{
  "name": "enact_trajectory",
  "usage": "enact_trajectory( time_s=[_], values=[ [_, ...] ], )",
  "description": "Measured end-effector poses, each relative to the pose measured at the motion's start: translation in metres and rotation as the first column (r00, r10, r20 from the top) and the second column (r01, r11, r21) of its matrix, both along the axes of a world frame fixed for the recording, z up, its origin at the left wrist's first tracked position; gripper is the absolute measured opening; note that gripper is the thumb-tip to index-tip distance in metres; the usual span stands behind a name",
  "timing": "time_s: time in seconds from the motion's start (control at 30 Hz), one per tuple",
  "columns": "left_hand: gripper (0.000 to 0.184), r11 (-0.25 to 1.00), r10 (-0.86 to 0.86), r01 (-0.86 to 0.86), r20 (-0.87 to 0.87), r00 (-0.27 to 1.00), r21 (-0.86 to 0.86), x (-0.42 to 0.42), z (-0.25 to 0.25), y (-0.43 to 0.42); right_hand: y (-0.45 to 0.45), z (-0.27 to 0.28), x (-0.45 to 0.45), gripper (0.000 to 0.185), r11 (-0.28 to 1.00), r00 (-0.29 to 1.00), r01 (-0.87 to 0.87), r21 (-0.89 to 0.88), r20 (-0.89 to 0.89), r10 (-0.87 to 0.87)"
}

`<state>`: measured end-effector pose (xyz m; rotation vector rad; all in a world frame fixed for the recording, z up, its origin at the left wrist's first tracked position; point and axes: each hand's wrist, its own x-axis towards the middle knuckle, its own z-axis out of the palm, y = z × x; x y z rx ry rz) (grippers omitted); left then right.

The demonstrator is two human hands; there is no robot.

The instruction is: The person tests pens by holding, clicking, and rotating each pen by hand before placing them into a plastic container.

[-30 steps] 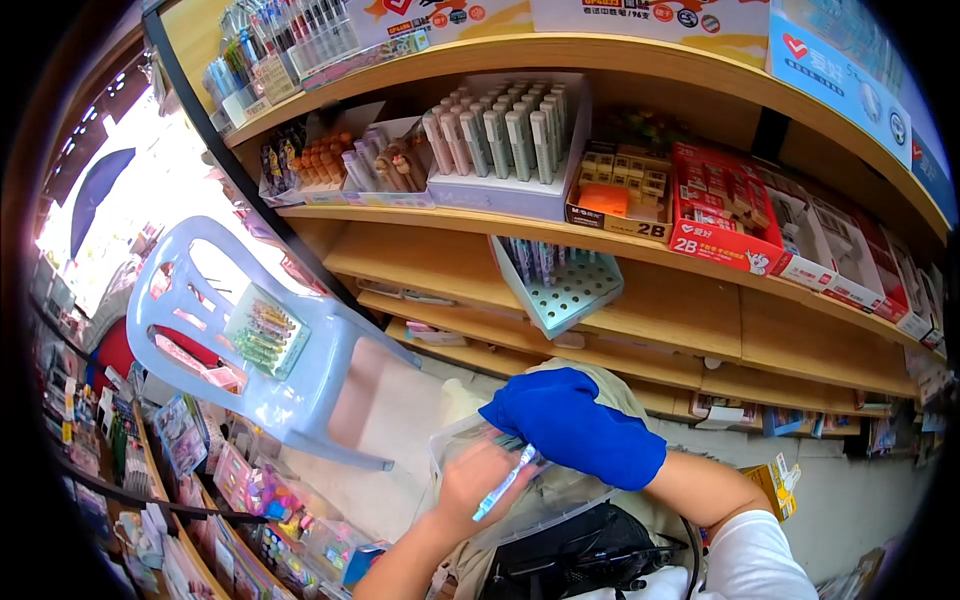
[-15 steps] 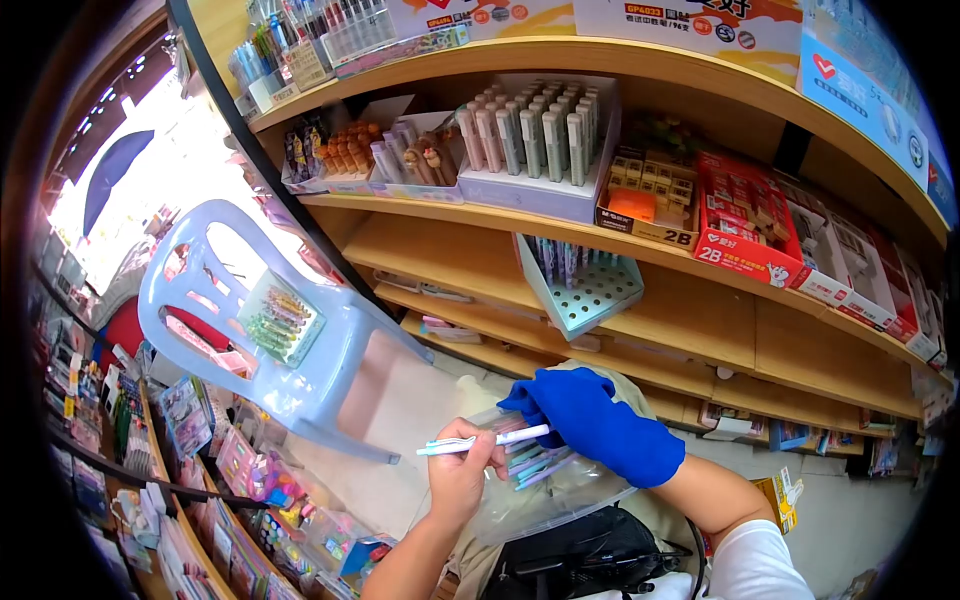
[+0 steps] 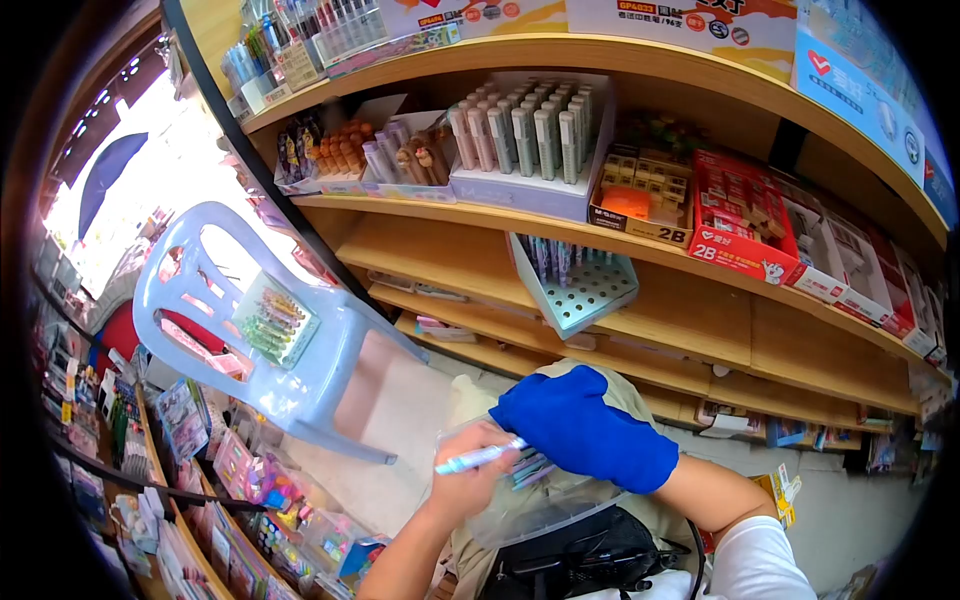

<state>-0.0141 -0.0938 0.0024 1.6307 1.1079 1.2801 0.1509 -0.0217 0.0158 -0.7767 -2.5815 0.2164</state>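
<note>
My left hand [image 3: 472, 478] is closed around a light blue and white pen [image 3: 480, 457], whose far end meets a blue cloth [image 3: 590, 425]. The cloth covers my right hand [image 3: 575, 415], so its fingers are hidden. Below both hands, a clear plastic container [image 3: 545, 518] rests on my lap with several pastel pens [image 3: 532, 470] inside. A black bag [image 3: 560, 560] lies just in front of my body.
Wooden shelves [image 3: 690, 330] hold pen displays, eraser boxes and a tilted pale green pen holder [image 3: 590, 300]. At the left, a light blue plastic chair [image 3: 290, 400] bears a tray of pens [image 3: 277, 322]. Stationery racks [image 3: 180, 520] stand at the lower left.
Since half a second ago, the pen has tilted and dropped slightly, and my left hand has come closer to the cloth. The cloth-covered right hand has shifted slightly left.
</note>
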Motion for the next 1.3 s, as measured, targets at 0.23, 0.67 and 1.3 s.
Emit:
enact_trajectory(
  time_s=[0.23,0.67,1.3],
  values=[
    [0.020,0.892,-0.158,0.297,-0.381,0.911,0.340,0.002,0.017,0.007,0.006,-0.012,-0.006,0.015,0.973,0.989,0.095,-0.210,-0.091,-0.116],
    [0.015,0.996,-0.082,0.071,0.260,0.962,0.049,-0.015,-0.010,-0.001,0.009,0.001,0.002,0.011,0.977,0.997,-0.038,-0.210,-0.074,0.023],
    [0.010,0.916,-0.149,0.251,-0.317,0.937,0.312,-0.004,0.014,0.012,0.000,0.004,0.005,0.014,0.998,0.999,-0.046,0.051,0.005,0.046]
  ],
)
